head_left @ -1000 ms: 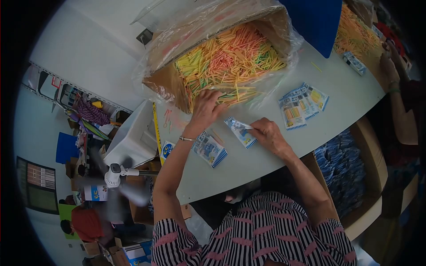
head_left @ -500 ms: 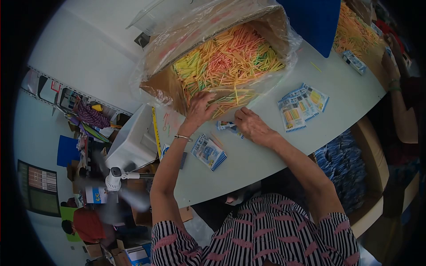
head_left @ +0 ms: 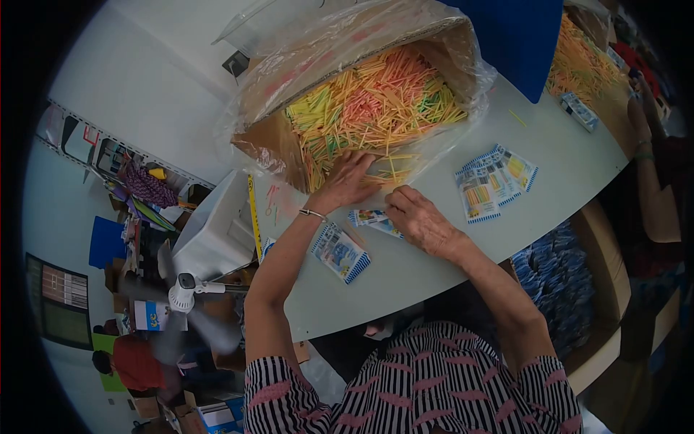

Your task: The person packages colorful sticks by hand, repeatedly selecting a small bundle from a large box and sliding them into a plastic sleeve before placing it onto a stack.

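Observation:
My left hand (head_left: 348,179) lies over the front edge of the box of candy-coloured sticks (head_left: 376,101), its fingers stretched out toward a few loose yellow sticks (head_left: 394,172). What is under its palm is hidden. My right hand (head_left: 425,223) pinches the end of a blue-and-white packet (head_left: 374,221), which lies low over the table just below the left hand. Another blue-and-white packet (head_left: 341,252) rests on the table near my left wrist. To the right of my right hand, several printed packets (head_left: 491,184) lie fanned out and overlapping.
Clear plastic (head_left: 253,79) lines the cardboard box. A yellow tape strip (head_left: 254,217) and a white bin (head_left: 217,228) stand left, beside a fan (head_left: 184,289). A carton of blue packets (head_left: 553,289) sits below the table's right edge. A co-worker's arm (head_left: 654,188) is at far right.
My left hand has shifted right along the box front, its fingers stretching out more. My right hand has moved slightly right and down, and more of the packet it pinches shows.

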Available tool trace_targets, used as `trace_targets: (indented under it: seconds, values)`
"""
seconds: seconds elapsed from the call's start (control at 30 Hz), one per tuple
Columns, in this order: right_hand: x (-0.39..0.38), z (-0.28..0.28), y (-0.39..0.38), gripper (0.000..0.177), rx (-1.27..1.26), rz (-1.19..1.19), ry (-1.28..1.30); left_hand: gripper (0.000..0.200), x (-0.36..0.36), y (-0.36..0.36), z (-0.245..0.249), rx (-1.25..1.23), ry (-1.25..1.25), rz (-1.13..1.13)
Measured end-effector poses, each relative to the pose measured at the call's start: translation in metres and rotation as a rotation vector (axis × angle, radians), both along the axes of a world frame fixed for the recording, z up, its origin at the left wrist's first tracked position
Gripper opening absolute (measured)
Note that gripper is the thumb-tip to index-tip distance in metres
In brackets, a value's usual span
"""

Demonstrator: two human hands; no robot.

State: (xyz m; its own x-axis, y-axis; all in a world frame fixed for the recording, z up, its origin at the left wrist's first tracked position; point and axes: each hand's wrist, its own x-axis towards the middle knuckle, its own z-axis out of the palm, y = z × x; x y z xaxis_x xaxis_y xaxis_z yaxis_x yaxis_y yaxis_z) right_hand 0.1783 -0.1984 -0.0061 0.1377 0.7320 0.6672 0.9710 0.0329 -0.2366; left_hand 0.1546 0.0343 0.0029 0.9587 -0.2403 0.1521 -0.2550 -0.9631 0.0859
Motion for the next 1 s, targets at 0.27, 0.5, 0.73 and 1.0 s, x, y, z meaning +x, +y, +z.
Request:
trace_targets:
  seconds: [0.27, 0.5, 0.73, 1.0]
  values:
    - [-0.009, -0.001, -0.012, 0.025, -0.085, 0.032, 0.068, 0.056, 0.002, -0.011, 0.002, 0.078, -0.079, -0.133]
    - [-0.015, -0.010, -0.013, 0.024, -0.069, 0.044, 0.059, 0.055, 0.004, -0.020, 0.007, 0.166, -0.026, -0.148]
    - [-0.022, -0.012, -0.017, 0.024, -0.114, 0.067, 0.047, 0.049, 0.019, -0.023, -0.008, 0.183, -0.092, -0.164]
    - [-0.025, -0.004, -0.020, 0.025, -0.152, 0.062, -0.021, 0.053, 0.013, -0.027, -0.018, 0.005, -0.078, -0.140]
